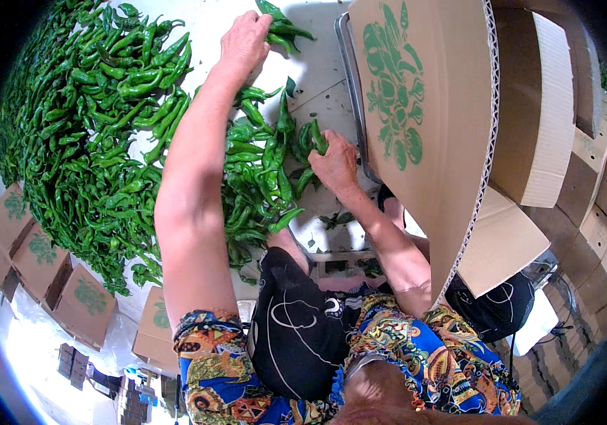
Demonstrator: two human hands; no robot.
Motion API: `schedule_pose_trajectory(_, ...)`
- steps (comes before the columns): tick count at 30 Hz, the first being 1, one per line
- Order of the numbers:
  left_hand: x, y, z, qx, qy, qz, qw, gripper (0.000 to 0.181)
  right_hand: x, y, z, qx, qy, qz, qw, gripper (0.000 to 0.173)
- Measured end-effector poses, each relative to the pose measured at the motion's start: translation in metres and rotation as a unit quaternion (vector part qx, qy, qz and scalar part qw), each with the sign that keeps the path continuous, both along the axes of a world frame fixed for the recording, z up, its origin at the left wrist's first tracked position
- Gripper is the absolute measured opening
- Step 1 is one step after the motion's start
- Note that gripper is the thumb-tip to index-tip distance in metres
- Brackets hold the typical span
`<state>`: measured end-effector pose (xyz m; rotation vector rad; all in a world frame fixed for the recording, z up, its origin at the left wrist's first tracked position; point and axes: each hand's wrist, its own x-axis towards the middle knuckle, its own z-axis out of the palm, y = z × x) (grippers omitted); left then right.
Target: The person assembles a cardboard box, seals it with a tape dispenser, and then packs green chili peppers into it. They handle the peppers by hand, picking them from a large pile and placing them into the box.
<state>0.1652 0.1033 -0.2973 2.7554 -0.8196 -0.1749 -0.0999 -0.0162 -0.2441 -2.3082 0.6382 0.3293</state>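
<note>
My left hand (245, 42) reaches to the far side of the white surface, its fingers curled at a few long green peppers (285, 29) that stick out to the right. Partly hidden by the left forearm is a loose group of green peppers (261, 154) in front of me. My right hand (338, 162) is at the right side of this group, with a green pepper (318, 137) upright between thumb and fingers. A much larger heap of green peppers (91, 143) spreads across the left.
A tall cardboard box (436, 106) with a green vegetable print stands close to my right arm, beside a metal rim (354, 95). More cardboard boxes (43, 255) lie at lower left. Wooden crates (600, 228) are at far right. Loose leaves (338, 219) litter the surface.
</note>
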Motion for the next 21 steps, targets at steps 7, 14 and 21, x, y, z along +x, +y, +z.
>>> schedule_pose_trajectory(7, -0.006, 0.035, 0.048, -0.195, 0.19, 0.131, 0.953, 0.037, -0.01, -0.015, 0.0, 0.003, 0.004, -0.012, 1.0, 0.041)
schedule_pose_trajectory(14, -0.088, 0.075, 0.051, 0.024, 0.065, -0.161, 0.985, 0.048, 0.005, 0.008, -0.001, -0.018, 0.038, 0.05, 0.998, 0.044)
schedule_pose_trajectory(21, -0.112, 0.077, 0.042, 0.007, -0.008, -0.178, 0.984, 0.045, 0.008, -0.002, 0.003, 0.053, -0.039, 0.016, 0.998, 0.039)
